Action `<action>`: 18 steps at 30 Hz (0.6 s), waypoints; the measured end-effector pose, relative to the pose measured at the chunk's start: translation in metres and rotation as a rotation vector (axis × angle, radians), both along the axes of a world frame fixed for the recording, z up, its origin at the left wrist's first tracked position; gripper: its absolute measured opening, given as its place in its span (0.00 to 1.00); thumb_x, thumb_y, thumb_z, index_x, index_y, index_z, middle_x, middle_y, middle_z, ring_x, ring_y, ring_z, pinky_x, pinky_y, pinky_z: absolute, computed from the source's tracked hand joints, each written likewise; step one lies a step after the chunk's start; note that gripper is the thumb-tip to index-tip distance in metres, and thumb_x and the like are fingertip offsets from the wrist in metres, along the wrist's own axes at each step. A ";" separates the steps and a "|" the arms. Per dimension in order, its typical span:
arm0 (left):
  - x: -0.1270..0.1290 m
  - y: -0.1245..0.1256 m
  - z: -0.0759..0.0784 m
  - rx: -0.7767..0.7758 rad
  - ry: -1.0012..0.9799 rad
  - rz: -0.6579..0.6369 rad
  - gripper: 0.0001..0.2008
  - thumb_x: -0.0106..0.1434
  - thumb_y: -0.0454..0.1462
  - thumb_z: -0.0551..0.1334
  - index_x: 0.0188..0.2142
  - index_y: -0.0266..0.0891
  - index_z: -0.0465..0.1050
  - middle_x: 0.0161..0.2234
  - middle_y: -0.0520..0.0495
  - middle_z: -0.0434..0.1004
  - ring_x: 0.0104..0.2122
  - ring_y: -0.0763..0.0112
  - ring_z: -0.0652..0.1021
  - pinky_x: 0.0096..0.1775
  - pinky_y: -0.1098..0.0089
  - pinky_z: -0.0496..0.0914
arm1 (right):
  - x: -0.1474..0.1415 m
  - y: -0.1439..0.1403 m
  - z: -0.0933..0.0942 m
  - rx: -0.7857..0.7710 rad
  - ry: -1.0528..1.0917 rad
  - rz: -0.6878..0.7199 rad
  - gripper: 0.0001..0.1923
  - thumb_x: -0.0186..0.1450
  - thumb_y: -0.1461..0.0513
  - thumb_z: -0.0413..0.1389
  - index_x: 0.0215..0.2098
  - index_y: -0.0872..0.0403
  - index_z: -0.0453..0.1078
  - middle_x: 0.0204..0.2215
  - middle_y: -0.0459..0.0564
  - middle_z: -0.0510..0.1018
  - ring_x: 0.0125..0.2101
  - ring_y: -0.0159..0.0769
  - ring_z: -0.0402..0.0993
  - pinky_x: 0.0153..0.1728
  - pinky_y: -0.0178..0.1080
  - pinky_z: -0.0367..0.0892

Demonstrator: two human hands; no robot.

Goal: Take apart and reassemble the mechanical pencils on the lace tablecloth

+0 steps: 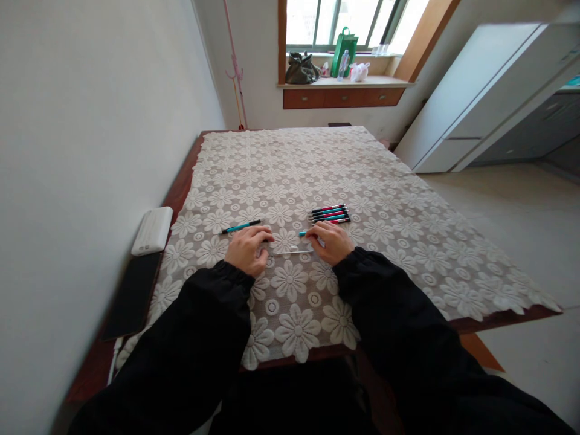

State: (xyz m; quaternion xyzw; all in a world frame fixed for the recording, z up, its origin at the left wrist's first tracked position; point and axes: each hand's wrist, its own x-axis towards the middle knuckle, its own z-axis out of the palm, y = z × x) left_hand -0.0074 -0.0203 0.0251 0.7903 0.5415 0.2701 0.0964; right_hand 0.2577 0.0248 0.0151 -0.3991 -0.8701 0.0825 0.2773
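Note:
My right hand [333, 241] pinches a teal pen [302, 234], whose short end shows past the fingertips; the rest of it is hidden. My left hand [248, 251] rests on the cloth with its fingers curled towards the thumb. Between both hands lies a clear, thin thing with a pale edge [292, 252], its left end by my left thumb; its kind is unclear. Just beyond my left hand is a teal and black pen [241, 227], lying at a slant. Several red, teal and black pens [329, 213] lie side by side in a row beyond my right hand.
A flowered lace cloth [296, 326] covers the wooden table. At the left edge, by the wall, are a white power bank-like box [153, 231] and a dark flat phone-like slab [131, 296] with a white cable [114, 361]. Bags stand on the windowsill [344, 81] behind.

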 end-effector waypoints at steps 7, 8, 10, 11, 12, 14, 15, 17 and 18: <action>-0.007 0.009 -0.001 0.044 -0.094 0.132 0.08 0.66 0.37 0.58 0.36 0.42 0.77 0.44 0.47 0.81 0.48 0.60 0.77 0.54 0.58 0.69 | 0.001 0.001 -0.002 -0.005 0.035 -0.050 0.07 0.66 0.67 0.54 0.36 0.51 0.74 0.34 0.49 0.78 0.38 0.40 0.73 0.43 0.41 0.66; -0.007 0.009 -0.003 0.033 -0.085 0.125 0.08 0.65 0.36 0.58 0.36 0.42 0.76 0.44 0.47 0.81 0.48 0.60 0.77 0.54 0.58 0.69 | 0.001 0.001 -0.002 -0.009 0.034 -0.044 0.07 0.66 0.67 0.54 0.36 0.51 0.74 0.34 0.49 0.78 0.38 0.40 0.73 0.43 0.41 0.66; -0.007 0.009 -0.007 0.016 -0.067 0.122 0.08 0.64 0.33 0.57 0.37 0.42 0.76 0.45 0.47 0.80 0.49 0.59 0.76 0.54 0.58 0.69 | 0.000 0.001 -0.004 -0.024 0.026 -0.028 0.07 0.65 0.67 0.54 0.36 0.51 0.74 0.34 0.48 0.79 0.38 0.40 0.73 0.42 0.40 0.66; -0.006 0.008 -0.008 0.009 -0.060 0.124 0.10 0.62 0.31 0.57 0.38 0.43 0.76 0.46 0.47 0.80 0.49 0.59 0.76 0.54 0.57 0.68 | 0.000 0.001 -0.005 -0.034 0.020 -0.019 0.07 0.65 0.67 0.54 0.36 0.51 0.74 0.35 0.48 0.79 0.38 0.39 0.74 0.41 0.40 0.66; -0.006 0.008 -0.009 0.004 -0.054 0.128 0.13 0.60 0.29 0.56 0.40 0.43 0.76 0.47 0.48 0.80 0.50 0.58 0.75 0.54 0.57 0.68 | 0.000 0.001 -0.005 -0.044 0.015 -0.012 0.07 0.65 0.68 0.55 0.36 0.51 0.74 0.35 0.48 0.79 0.37 0.39 0.74 0.41 0.39 0.66; -0.005 0.007 -0.011 0.003 -0.042 0.130 0.17 0.57 0.27 0.55 0.42 0.43 0.75 0.47 0.48 0.79 0.51 0.58 0.75 0.55 0.57 0.68 | -0.001 0.001 -0.006 -0.056 0.012 -0.007 0.07 0.65 0.67 0.55 0.36 0.51 0.74 0.35 0.48 0.79 0.37 0.39 0.74 0.40 0.39 0.66; -0.005 0.007 -0.012 0.003 -0.037 0.127 0.18 0.57 0.26 0.55 0.43 0.43 0.75 0.48 0.48 0.79 0.51 0.58 0.75 0.55 0.57 0.67 | -0.001 0.001 -0.006 -0.059 0.016 -0.006 0.07 0.64 0.67 0.55 0.36 0.51 0.74 0.34 0.48 0.79 0.36 0.39 0.74 0.40 0.39 0.66; -0.003 0.007 -0.013 0.006 -0.034 0.128 0.20 0.56 0.26 0.55 0.45 0.42 0.74 0.47 0.47 0.79 0.51 0.57 0.75 0.54 0.57 0.67 | -0.001 0.000 -0.006 -0.057 0.043 0.010 0.07 0.65 0.67 0.55 0.37 0.52 0.74 0.34 0.48 0.79 0.35 0.39 0.74 0.39 0.39 0.67; -0.003 0.007 -0.014 0.006 -0.035 0.132 0.20 0.57 0.27 0.55 0.46 0.41 0.74 0.47 0.46 0.79 0.51 0.57 0.75 0.54 0.57 0.67 | -0.001 0.000 -0.006 -0.055 0.063 0.030 0.07 0.65 0.67 0.54 0.37 0.52 0.73 0.33 0.49 0.79 0.35 0.39 0.74 0.39 0.39 0.67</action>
